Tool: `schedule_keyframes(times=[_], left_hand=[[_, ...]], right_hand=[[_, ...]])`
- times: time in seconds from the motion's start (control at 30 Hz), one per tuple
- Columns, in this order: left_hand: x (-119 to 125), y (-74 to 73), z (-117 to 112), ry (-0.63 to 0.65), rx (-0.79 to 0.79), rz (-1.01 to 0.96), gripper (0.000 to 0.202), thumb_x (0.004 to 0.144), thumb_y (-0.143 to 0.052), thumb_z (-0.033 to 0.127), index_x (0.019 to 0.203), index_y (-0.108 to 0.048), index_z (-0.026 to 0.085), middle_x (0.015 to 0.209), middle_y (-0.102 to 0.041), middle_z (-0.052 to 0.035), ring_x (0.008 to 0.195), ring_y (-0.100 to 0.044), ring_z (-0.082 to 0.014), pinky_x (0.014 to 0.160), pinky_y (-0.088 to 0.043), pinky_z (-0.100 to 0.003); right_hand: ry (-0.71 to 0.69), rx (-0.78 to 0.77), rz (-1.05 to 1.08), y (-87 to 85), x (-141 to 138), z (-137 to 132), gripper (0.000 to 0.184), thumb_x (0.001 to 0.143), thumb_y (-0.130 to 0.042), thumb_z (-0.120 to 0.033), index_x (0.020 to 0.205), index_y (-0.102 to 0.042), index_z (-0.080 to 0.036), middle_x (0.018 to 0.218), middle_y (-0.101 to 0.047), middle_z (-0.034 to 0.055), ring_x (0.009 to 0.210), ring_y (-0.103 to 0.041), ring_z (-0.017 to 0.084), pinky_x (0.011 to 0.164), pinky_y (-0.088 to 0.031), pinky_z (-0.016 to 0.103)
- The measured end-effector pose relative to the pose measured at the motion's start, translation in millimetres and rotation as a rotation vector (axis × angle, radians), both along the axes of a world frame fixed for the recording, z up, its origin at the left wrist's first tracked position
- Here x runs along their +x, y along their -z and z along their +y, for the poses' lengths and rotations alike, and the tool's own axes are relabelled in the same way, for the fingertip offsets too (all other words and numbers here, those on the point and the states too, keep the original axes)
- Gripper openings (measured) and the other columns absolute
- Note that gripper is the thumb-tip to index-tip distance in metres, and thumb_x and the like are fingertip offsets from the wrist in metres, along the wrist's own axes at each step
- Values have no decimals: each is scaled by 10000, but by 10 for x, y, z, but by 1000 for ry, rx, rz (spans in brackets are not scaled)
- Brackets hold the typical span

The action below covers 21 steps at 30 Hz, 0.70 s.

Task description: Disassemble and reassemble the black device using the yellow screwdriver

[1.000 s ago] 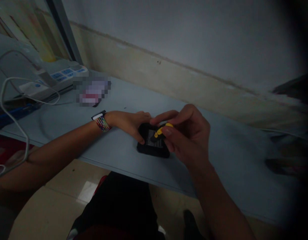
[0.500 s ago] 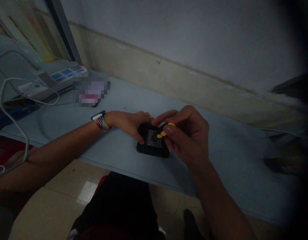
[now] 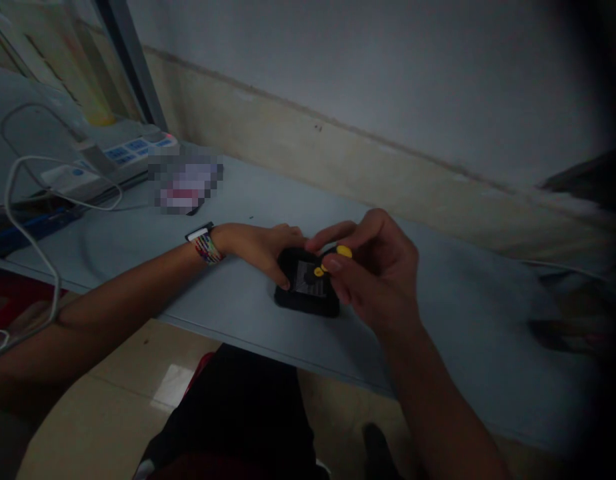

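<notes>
A small black boxy device (image 3: 313,305) with a pale printed label lies on the table. My left hand (image 3: 261,248) grips its left side, the thumb pressed on the near left edge and the other fingers round the far side. Pinched between thumb and fingers of my right hand (image 3: 378,277) is a black-and-yellow screwdriver (image 3: 345,252), tilted over the label. Its lower end is too dark to make out, so I cannot tell whether it touches the device. A colourful woven watch band (image 3: 207,247) circles my left wrist.
On the grey table (image 3: 228,287), a blurred-out phone-like object (image 3: 191,187) lies at the back left. Behind it sits a white power strip (image 3: 123,155) with a white cable (image 3: 31,158) looping forward. A wall (image 3: 308,140) runs along the back; dark objects (image 3: 558,333) lie far right.
The screwdriver has turned slightly in my right fingers, so its yellow parts show differently. My left hand and the device keep their place, while the whole view has shifted a little.
</notes>
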<state>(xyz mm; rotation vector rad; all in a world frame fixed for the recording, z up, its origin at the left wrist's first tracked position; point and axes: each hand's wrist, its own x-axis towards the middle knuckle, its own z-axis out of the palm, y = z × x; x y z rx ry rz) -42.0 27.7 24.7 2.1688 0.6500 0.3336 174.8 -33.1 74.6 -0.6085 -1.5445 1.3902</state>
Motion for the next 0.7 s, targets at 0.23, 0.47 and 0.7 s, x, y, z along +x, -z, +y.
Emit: schedule_keyframes(times=[0.23, 0.47, 0.7], left_hand=[[0, -3, 3, -3, 59, 64, 751, 729, -849, 528, 1397, -642, 254, 1314, -629, -94, 1304, -535, -353, 1213, -406, -584], [5, -30, -11, -13, 51, 102, 783, 741, -850, 566, 1401, -638, 203, 1341, -616, -124, 1303, -527, -357, 1205, -415, -571], [14, -5, 16, 20, 52, 44, 738, 716, -870, 573, 1346, -676, 240, 1289, -655, -107, 1281, -540, -360, 1218, -395, -592]], right_hand=[[-132, -62, 4, 1, 92, 12, 184, 948, -795, -386, 1065, -746, -253, 875, -769, 14, 490, -508, 83, 355, -317, 201], [-5, 32, -20, -28, 51, -58, 228, 859, -893, -232, 875, -666, -247, 982, -818, 12, 413, -507, 49, 315, -374, 194], [-174, -77, -45, -52, 117, -35, 209, 935, -823, -360, 1041, -691, -238, 874, -792, 9, 444, -489, 58, 331, -336, 174]])
